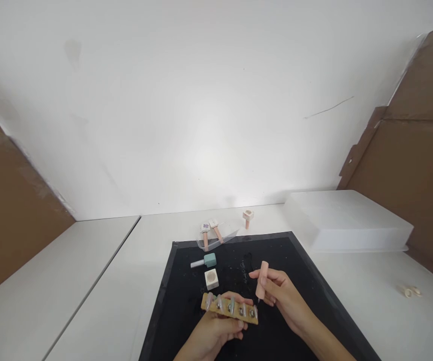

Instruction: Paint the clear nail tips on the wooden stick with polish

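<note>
My left hand (216, 333) grips a narrow yellow-brown strip (220, 310) that carries several false nail tips (232, 305) in pale, glossy colours. To its right, my right hand (278, 291) pinches a pink nail polish brush cap (262, 280), held nearly upright. Its small dark brush tip points down close to the right end of the strip; I cannot tell whether it touches the last nail. Just beyond the strip stands a square white nail polish bottle (211, 279) without a cap. A teal nail polish bottle (209, 259) with a silver cap lies behind it.
A black mat (272, 245) covers the work area. At its back edge, two pink-capped bottles (205, 228) lie in a clear tray (229, 235), and another pink-capped bottle (248, 215) rests nearby. A white plastic box (351, 220) sits right. Small cream rings (408, 291) lie far right.
</note>
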`<state>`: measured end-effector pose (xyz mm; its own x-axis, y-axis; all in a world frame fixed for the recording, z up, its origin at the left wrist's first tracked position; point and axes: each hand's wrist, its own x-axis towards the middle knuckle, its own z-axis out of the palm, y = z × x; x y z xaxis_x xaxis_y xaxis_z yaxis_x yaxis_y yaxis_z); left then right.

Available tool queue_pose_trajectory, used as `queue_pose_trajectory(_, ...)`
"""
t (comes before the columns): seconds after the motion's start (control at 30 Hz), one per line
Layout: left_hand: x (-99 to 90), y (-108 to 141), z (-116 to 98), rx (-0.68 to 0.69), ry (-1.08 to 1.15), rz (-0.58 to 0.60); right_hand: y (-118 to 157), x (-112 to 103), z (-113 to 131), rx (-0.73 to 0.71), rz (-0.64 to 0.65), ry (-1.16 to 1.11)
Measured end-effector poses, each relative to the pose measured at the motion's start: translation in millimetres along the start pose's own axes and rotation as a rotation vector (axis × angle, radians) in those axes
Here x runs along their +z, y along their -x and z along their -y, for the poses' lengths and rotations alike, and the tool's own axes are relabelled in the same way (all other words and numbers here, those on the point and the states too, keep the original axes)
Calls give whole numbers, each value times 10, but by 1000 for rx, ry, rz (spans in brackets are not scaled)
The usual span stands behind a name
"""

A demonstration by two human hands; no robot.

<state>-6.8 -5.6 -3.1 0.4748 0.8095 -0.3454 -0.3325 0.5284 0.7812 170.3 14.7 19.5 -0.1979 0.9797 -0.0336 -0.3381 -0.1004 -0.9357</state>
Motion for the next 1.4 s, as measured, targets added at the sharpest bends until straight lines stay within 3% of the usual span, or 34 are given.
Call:
queue_pose_trajectory(0.27, 21, 4, -24, -23, -24, -10, 2, -8, -48, 12, 80, 109)
queue_pose_trajectory(0.73, 0, -3, -1, -5, -9, -17, -11, 20, 17, -12, -10, 65)
queue_pose_trajectory(0.93, 2, -4, -2, -7, 6, -17, 1, 2, -14, -4, 14, 8)
queue_pose_trajectory(1.2, 26, 2, -23, -16, 17, -35, 8, 10, -11, -5, 86, 92)
queue_pose_trajectory(1.4, -4, -10, -1, -6, 6, -18, -3, 15, 14, 3, 10, 60)
